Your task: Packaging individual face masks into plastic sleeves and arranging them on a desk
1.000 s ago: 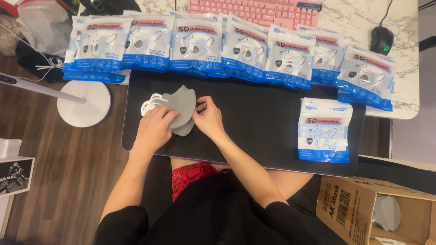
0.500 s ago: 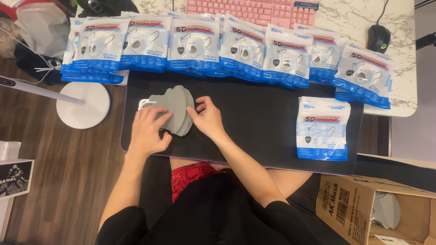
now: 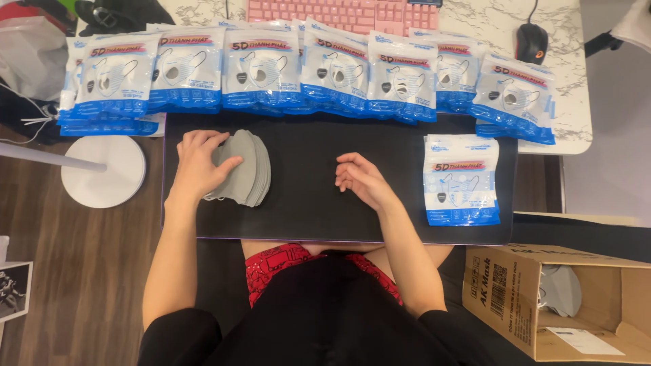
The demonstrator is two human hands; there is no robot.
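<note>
A stack of grey folded face masks (image 3: 249, 168) lies on the left part of a black desk mat (image 3: 312, 217). My left hand (image 3: 198, 163) rests on the stack's left side, fingers spread over it. My right hand (image 3: 361, 179) hovers over the bare middle of the mat, fingers loosely curled, holding nothing. A small pile of blue-and-white mask packets (image 3: 461, 179) sits on the mat's right end, right of my right hand.
A row of several blue-and-white mask packets (image 3: 325, 71) lines the mat's far edge. Behind it lie a pink keyboard (image 3: 342, 12) and a black mouse (image 3: 531, 42). An open cardboard box (image 3: 563, 301) stands at lower right. A white round lamp base (image 3: 103, 171) sits left.
My right hand has let go of the mask stack and moved right, away from it. My left hand now presses the stack flat on the mat.
</note>
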